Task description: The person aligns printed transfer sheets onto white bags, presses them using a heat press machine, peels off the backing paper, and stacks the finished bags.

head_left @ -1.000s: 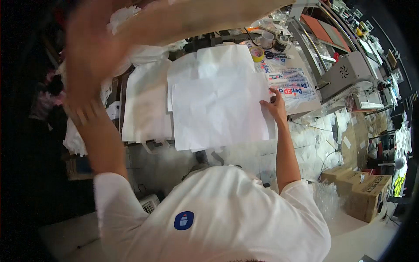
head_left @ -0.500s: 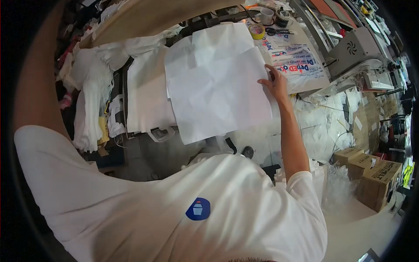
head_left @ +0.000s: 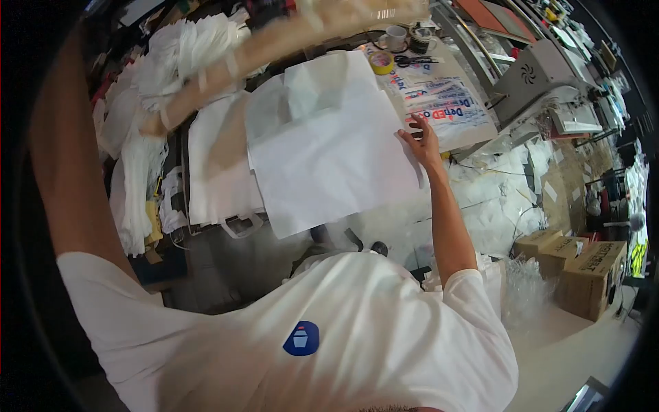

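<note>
White paper sheets (head_left: 336,161) lie overlapping on top of white cloth (head_left: 216,165) on a flat surface. Beside the right edge of the top sheet is my right hand (head_left: 421,143), its fingers spread and thumb close to the paper; whether it touches the sheet I cannot tell. My left arm reaches up along the left side, and its hand is out of sight. A long tan panel (head_left: 274,62) slants over the far side of the cloth and paper.
Bunched white fabric (head_left: 137,165) hangs at the left. Yellow tape (head_left: 381,62), a white mug (head_left: 394,38) and printed sheets (head_left: 446,103) sit beyond my right hand. A grey machine (head_left: 539,75) stands farther right, with cardboard boxes (head_left: 587,275) on the floor.
The tan panel has tilted and now appears lower at its left end, showing more fabric behind it. My right hand stays by the paper's right edge. The whole view has shifted slightly.
</note>
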Tool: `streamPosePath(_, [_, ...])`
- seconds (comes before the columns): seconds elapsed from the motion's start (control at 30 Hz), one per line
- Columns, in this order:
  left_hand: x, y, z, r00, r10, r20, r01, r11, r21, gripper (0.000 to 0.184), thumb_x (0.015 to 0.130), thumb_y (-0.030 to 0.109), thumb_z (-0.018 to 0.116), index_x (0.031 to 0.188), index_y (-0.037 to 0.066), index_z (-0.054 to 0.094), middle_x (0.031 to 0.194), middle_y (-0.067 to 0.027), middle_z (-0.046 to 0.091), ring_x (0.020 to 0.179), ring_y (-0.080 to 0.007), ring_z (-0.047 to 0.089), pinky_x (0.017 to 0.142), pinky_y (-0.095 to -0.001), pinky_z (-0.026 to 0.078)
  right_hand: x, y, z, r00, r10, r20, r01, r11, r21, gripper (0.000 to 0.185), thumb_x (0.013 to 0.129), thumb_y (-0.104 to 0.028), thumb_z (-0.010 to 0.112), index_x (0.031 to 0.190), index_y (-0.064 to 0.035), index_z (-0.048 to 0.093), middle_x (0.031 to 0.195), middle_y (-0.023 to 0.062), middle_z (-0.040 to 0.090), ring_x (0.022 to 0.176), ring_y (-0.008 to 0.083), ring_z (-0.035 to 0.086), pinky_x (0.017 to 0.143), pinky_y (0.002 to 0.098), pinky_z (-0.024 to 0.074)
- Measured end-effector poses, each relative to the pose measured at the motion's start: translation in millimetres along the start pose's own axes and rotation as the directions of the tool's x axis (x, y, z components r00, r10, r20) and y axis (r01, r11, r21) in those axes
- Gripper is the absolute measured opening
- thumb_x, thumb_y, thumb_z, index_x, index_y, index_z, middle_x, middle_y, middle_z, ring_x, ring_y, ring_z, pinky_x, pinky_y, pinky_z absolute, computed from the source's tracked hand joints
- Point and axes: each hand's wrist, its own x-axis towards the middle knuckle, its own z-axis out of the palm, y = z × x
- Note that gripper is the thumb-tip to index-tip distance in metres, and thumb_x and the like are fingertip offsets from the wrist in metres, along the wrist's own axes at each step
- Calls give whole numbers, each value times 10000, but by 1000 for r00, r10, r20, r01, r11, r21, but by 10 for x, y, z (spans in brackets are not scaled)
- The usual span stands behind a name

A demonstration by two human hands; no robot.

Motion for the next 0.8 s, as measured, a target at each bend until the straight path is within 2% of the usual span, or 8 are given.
streamPosePath(0.17, [-944,1160,-294,971,227,80,-182,910,-373,260,797,270,785,801,58,636,762,-85,623,652,-242,605,533,-382,448,-17,279,-530,1000,-7,26,5,996,88,464,864,-272,755,1216,8,640,1027,149,697,843,202,686,737,321,537])
streamPosePath(0.27, [-1787,1986,382,946,110,306,117,762,-637,276,800,289,785,766,59,636,727,-84,619,615,-246,603,495,-384,448,-65,35,-808,999,-21,31,20,998,53,361,894,-268,726,1119,11,687,936,116,715,853,184,676,751,320,528])
streamPosePath(0.33, [-2474,2644,1262,896,-189,401,438,521,-733,353,812,290,769,646,64,553,635,-89,529,503,-273,515,479,-406,395,-100,-131,-952,997,-74,-38,73,997,-21,358,891,-269,732,1100,18,684,946,105,714,845,174,665,739,310,523])
streamPosePath(0.4, [-2859,2931,1576,880,-265,393,462,669,-582,360,824,290,757,647,56,549,614,-99,507,521,-288,535,496,-408,412,-191,-447,-909,996,-76,-41,77,997,26,311,895,-235,728,1083,10,688,964,94,712,833,163,656,735,295,517])
streamPosePath(0.53, [-2859,2837,1632,800,-373,469,600,520,-608,361,815,297,759,677,45,542,650,-98,536,560,-296,563,518,-426,432,-474,-1111,-519,939,-319,127,306,945,113,213,891,-148,721,1050,-10,692,919,82,690,804,134,644,705,291,513])
streamPosePath(0.67, [-2879,2854,1653,838,-380,392,545,551,-632,225,827,201,725,767,28,593,668,-99,547,584,-292,571,546,-388,459,-908,-1674,-74,729,-616,299,628,776,66,164,832,-140,748,936,-29,686,796,116,626,721,260,638,636,355,504])
streamPosePath(0.73, [-2902,2740,1670,844,-390,369,531,509,-677,172,827,157,713,794,24,609,673,-99,547,590,-279,568,556,-365,463,-1111,-1842,116,714,-632,301,632,767,111,152,821,-147,753,882,-35,671,770,120,597,695,291,614,613,380,487])
streamPosePath(0.8, [-2844,2494,1693,879,-308,364,458,336,-823,121,811,101,713,852,19,634,747,-98,575,631,-229,570,603,-321,475,-1223,-1925,269,702,-646,299,634,759,150,154,811,-155,757,829,-41,656,743,124,568,669,322,590,589,405,470])
